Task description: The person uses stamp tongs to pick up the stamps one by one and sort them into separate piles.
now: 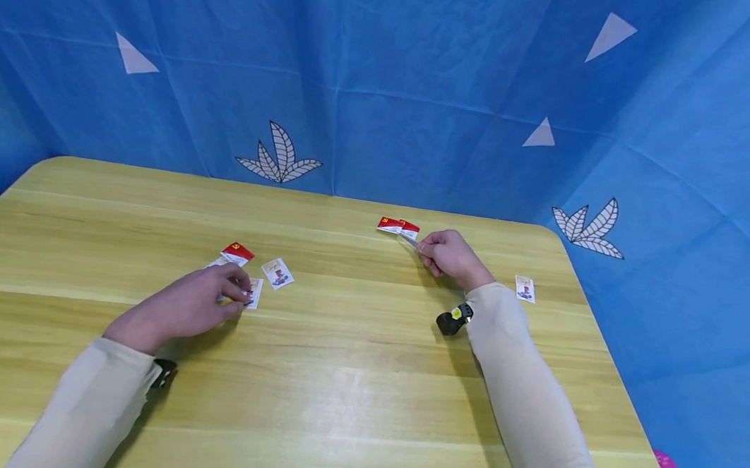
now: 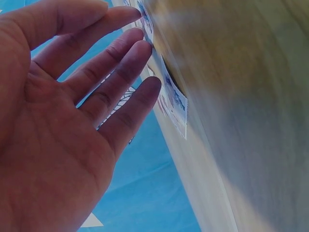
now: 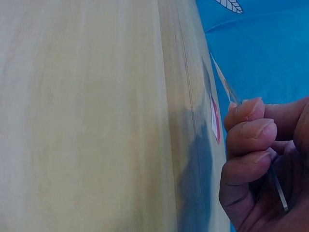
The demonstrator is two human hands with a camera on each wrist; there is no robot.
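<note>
My right hand [image 1: 451, 256] pinches slim metal tweezers [image 1: 409, 240], whose handle end [image 3: 279, 189] shows below the fingers in the right wrist view. The tweezer tips meet a red and white stamp [image 1: 389, 225], which in the right wrist view stands tilted off the table. Beside it another red and white stamp [image 1: 411, 229] lies flat. My left hand [image 1: 196, 302] hovers low with relaxed fingers, fingertips at a white stamp [image 1: 255, 293] with perforated edges [image 2: 180, 108]. A red stamp [image 1: 238, 251] lies just beyond that hand, partly over a pale one. Another white stamp [image 1: 277, 273] sits to its right.
A single white stamp [image 1: 525, 288] lies near the right side of the wooden table [image 1: 342, 374]. A blue cloth [image 1: 396, 65] with leaf prints and white triangles hangs behind the table and along its right side.
</note>
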